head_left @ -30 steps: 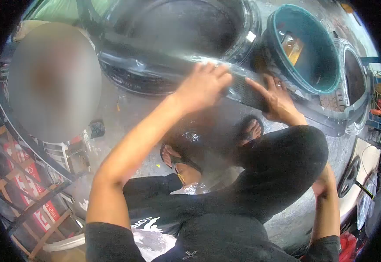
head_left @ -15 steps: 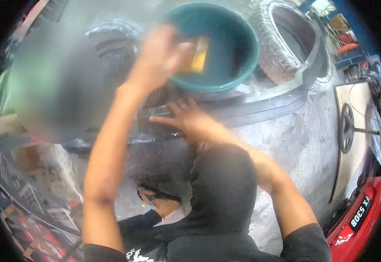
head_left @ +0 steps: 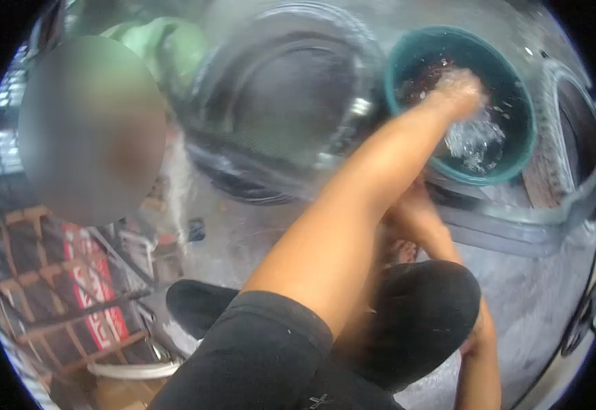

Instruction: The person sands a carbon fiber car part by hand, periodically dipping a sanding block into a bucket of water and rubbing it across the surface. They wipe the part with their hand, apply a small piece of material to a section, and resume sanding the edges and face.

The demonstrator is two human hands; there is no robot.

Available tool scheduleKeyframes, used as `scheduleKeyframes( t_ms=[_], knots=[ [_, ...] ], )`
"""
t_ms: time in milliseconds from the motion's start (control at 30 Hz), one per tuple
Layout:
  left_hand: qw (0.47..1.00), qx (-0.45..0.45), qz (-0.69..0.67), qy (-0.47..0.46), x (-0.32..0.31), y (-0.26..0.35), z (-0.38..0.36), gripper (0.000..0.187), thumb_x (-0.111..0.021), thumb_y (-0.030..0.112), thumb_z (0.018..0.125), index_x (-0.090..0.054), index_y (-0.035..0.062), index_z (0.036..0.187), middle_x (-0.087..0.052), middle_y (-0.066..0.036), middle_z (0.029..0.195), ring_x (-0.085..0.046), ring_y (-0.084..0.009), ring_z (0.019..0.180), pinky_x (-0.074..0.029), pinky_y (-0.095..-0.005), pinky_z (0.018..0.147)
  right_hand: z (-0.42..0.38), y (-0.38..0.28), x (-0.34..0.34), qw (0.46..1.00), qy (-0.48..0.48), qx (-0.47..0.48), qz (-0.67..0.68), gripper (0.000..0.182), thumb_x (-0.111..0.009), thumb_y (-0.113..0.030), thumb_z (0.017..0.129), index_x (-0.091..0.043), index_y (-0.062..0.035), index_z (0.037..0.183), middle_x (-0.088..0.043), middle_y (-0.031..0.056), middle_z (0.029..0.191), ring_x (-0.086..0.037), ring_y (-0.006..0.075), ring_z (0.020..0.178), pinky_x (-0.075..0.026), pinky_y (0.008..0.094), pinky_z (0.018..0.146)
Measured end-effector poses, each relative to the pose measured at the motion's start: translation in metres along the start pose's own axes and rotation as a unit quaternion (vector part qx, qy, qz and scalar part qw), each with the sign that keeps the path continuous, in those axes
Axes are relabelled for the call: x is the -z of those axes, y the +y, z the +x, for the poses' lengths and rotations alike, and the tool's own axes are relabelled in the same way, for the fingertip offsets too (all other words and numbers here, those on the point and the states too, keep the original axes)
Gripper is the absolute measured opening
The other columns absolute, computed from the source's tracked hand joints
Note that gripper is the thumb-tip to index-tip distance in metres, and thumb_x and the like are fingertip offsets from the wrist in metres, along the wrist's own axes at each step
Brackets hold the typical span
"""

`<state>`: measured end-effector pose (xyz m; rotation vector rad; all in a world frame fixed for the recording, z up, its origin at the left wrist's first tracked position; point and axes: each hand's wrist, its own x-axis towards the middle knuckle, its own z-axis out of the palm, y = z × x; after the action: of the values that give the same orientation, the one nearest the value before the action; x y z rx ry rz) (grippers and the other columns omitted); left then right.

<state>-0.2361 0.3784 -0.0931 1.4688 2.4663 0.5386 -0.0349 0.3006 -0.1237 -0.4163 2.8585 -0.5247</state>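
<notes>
Two bare hands on my feed. Nearer: right hand (head_left: pixel 419 213) by the long dark strip (head_left: pixel 506 231), partly behind the left forearm (head_left: pixel 380 167); spread and contact unclear to me. Farther: left hand (head_left: pixel 458 94) inside the teal bucket (head_left: pixel 408 67), splashing water; fingers blurred, can't tell opening or hold.

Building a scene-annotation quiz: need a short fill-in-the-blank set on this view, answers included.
The wearer's ____ hand reaches into the teal bucket. The wearer's other hand is ____ the bucket. Inside the bucket, ____ is splashing. The trousers over the wearer's knees are ____.

Missing words: left; outside; water; black.
</notes>
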Motion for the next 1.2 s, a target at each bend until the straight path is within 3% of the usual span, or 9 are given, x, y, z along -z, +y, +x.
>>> scheduleKeyframes(
  t_ms=[67,133,233,400,567,767,867,1033,1200],
  knots=[
    [0.951,-0.12,0.003,0.284,-0.002,-0.019,0.014,0.053,-0.069,0.046,0.1,-0.069,-0.0073,0.103,-0.068,-0.029,0.106,-0.068,-0.047,0.098,-0.055,-0.0529,0.093,0.009,-0.009,0.0,1.0,0.002,-0.01,-0.022,0.125,-0.099,-0.019,0.053,-0.041,-0.0288,0.163,-0.043,0.0246,0.156,-0.046,0.0518,0.143,-0.038,0.0636,0.119],
    [0.911,-0.16,0.0,0.379,0.061,-0.027,-0.047,0.042,-0.078,0.036,0.093,-0.07,-0.0029,0.108,-0.07,-0.025,0.107,-0.068,-0.0418,0.101,-0.053,-0.0518,0.088,0.006,-0.021,0.007,0.999,-0.012,-0.026,-0.042,0.136,-0.099,-0.015,0.054,-0.029,-0.0397,0.168,-0.042,0.0236,0.157,-0.046,0.0497,0.144,-0.038,0.0634,0.12],
    [0.926,-0.087,-0.006,0.367,0.132,-0.077,-0.19,0.038,-0.08,0.029,0.094,-0.07,-0.0002,0.115,-0.069,-0.021,0.111,-0.067,-0.0391,0.105,-0.052,-0.0486,0.095,0.005,-0.025,0.006,0.999,-0.003,-0.038,-0.031,0.14,-0.096,-0.008,0.054,-0.023,-0.0491,0.167,-0.042,0.0216,0.158,-0.046,0.0468,0.144,-0.036,0.0624,0.122],
    [0.922,0.208,0.13,0.298,0.076,-0.202,-0.392,0.038,-0.067,0.028,0.103,-0.058,0.0006,0.128,-0.059,-0.021,0.125,-0.056,-0.0397,0.119,-0.041,-0.0514,0.103,0.004,-0.033,0.018,0.999,-0.005,-0.043,-0.03,0.138,-0.093,-0.003,0.055,-0.026,-0.0487,0.167,-0.043,0.0204,0.157,-0.046,0.0451,0.145,-0.035,0.0601,0.122],
    [0.926,0.214,0.053,0.308,-0.008,-0.076,-0.356,0.041,-0.068,0.038,0.101,-0.06,0.0031,0.122,-0.059,-0.019,0.122,-0.053,-0.0407,0.117,-0.037,-0.0543,0.099,0.006,-0.037,0.018,0.999,0.007,-0.036,-0.035,0.134,-0.093,-0.004,0.055,-0.031,-0.048,0.165,-0.043,0.0216,0.157,-0.046,0.0462,0.144,-0.036,0.0589,0.122],
    [0.881,0.259,0.11,0.381,0.075,-0.236,-0.423,0.04,-0.067,0.032,0.101,-0.06,0.0,0.124,-0.059,-0.022,0.119,-0.056,-0.042,0.112,-0.041,-0.0556,0.099,0.012,-0.04,0.013,0.996,-0.009,-0.054,-0.063,0.131,-0.094,-0.011,0.057,-0.03,-0.0459,0.166,-0.042,0.023,0.158,-0.045,0.049,0.144,-0.033,0.0607,0.124],
    [0.839,0.339,0.02,0.425,0.087,-0.22,-0.412,0.039,-0.067,0.029,0.101,-0.06,-0.0012,0.123,-0.059,-0.023,0.118,-0.056,-0.042,0.113,-0.041,-0.0542,0.101,0.013,-0.04,0.012,0.996,-0.002,-0.052,-0.077,0.13,-0.093,-0.011,0.058,-0.031,-0.0451,0.166,-0.043,0.0233,0.157,-0.043,0.0489,0.146,-0.033,0.0599,0.124],
    [0.93,0.254,0.074,0.255,0.042,-0.174,-0.405,0.052,-0.07,0.039,0.099,-0.057,-0.0021,0.128,-0.057,-0.029,0.123,-0.054,-0.0482,0.12,-0.038,-0.0617,0.103,0.018,-0.048,0.016,0.994,-0.031,-0.079,-0.07,0.124,-0.089,-0.007,0.059,-0.035,-0.0402,0.166,-0.043,0.0238,0.156,-0.043,0.0482,0.146,-0.033,0.0576,0.123],
    [0.786,0.344,0.192,0.476,0.116,-0.396,-0.477,0.044,-0.064,0.039,0.105,-0.055,0.0002,0.124,-0.057,-0.022,0.123,-0.053,-0.0451,0.116,-0.04,-0.0577,0.101,0.021,-0.046,0.011,0.992,-0.04,-0.084,-0.083,0.125,-0.088,-0.005,0.057,-0.035,-0.0369,0.166,-0.039,0.0235,0.158,-0.041,0.048,0.146,-0.032,0.0572,0.123]
  ],
)
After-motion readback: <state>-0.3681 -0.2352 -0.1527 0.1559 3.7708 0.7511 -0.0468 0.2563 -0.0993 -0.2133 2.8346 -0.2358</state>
